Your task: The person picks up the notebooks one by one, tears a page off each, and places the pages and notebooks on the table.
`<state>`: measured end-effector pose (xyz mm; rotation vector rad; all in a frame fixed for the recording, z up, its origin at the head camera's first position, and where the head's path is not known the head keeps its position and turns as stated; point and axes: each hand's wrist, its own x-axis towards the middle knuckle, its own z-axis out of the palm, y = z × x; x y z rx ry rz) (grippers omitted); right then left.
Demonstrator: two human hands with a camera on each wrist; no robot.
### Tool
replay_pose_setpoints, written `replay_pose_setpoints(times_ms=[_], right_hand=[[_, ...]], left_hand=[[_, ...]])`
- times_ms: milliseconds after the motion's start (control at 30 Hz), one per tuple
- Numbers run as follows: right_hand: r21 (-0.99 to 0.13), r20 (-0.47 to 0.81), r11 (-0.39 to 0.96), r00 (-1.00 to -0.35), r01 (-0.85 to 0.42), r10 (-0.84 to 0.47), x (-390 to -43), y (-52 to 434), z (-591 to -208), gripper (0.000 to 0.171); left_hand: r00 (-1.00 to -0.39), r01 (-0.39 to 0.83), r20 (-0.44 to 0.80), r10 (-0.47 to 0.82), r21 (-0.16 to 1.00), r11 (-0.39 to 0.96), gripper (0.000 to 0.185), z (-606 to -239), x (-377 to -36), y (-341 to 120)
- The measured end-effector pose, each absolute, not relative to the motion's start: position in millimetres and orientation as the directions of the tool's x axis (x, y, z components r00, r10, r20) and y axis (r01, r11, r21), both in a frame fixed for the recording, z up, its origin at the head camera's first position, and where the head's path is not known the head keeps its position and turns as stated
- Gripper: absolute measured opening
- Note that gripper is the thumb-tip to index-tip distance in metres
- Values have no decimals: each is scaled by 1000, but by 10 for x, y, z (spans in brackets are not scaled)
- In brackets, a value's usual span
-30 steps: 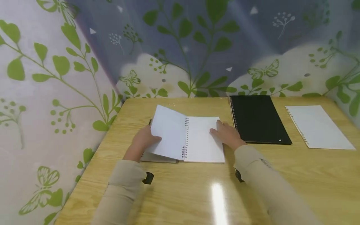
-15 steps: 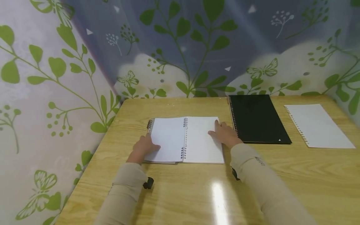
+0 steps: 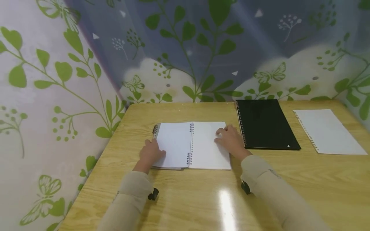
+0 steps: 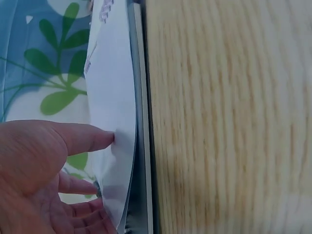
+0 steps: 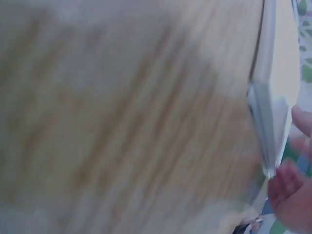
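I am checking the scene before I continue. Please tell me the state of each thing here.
White spiral notebook: open, lying flat.
Black spiral notebook: closed, flat.
Loose sheet: flat, apart from both notebooks.
Left hand: rests on the left page edge.
Right hand: fingers curled on the right page.

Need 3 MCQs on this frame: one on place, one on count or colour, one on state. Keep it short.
1. Where does the black notebook lie?
A. right of the open notebook
B. left of it
C. under it

2. How many loose white sheets lie on the table?
A. none
B. one
C. three

3. How is the left page under the left hand?
A. standing upright
B. torn out
C. lying flat

Key: 1 A, it lies beyond the right hand; 2 B, a single sheet at far right; 3 C, both pages lie flat.
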<state>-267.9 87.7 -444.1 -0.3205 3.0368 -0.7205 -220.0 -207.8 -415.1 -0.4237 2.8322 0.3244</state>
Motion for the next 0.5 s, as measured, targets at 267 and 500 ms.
replay_pose_setpoints(times_ms=[267,500], right_hand=[[-349,-52,920,-976,-180,-210,-2669,918,-4459,73],[-216,-15,951,-973,-222,-230,-2693,880,-4454,63]], left_hand=[[-924,-316,-273,-270,142,938,59,-4114,-2183,-2025],[-919,-314,-293,-262,145,938,58,-4105,-2169,-2019]])
